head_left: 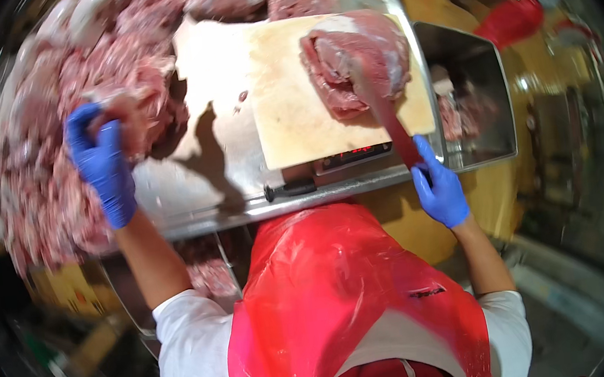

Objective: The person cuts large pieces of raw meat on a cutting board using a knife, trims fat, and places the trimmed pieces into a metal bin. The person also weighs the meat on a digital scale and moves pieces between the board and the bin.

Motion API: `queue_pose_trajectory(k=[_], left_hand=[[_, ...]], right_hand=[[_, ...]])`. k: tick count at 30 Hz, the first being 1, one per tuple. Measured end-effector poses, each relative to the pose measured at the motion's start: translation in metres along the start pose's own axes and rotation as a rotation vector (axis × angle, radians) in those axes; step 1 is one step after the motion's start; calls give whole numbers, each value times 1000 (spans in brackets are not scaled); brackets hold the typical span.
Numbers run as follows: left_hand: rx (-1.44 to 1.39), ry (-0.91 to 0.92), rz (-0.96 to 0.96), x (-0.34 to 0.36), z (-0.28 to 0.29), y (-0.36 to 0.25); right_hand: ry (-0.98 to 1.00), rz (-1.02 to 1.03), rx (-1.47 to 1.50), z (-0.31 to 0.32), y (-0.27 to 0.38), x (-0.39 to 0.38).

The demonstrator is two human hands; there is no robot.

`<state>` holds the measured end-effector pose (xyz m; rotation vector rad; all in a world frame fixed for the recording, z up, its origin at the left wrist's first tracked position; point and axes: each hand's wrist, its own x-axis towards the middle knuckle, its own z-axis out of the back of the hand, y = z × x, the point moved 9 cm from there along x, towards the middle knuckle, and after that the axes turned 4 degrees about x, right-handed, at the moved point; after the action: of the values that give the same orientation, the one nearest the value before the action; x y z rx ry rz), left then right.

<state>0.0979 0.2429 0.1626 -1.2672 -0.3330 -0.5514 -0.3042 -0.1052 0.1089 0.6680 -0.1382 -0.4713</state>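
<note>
the gloved left hand curls its fingers and thumb around a pink piece of meat at the heap's edge; blur hides whether that piece is free. the right hand closes on the handle of a knife, whose blade lies across a large cut on the cutting board. the cut looks partly opened but undivided, so the trimming on it seems unfinished; scraps in the bin on the right and the container below the table suggest some work is done, while the big heap suggests much is left. counted: one knife in hand, one cut on one board, one scale by it, one black-handled tool, two metal vessels; the heap's pieces overlap too much to count.
</note>
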Motion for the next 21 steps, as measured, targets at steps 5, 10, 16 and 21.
queue_pose_trajectory(k=[5,10,16,21], left_hand=[[19,-411,274,-116,226,-18],[199,-374,979,-393,345,112],[312,-471,1228,-541,224,136],[217,-185,507,-266,-11,39]], right_hand=[[-79,-121,709,6,-37,91],[10,-67,901,55,-70,157],[-20,-71,922,77,-78,197],[80,-34,988,80,-103,265]])
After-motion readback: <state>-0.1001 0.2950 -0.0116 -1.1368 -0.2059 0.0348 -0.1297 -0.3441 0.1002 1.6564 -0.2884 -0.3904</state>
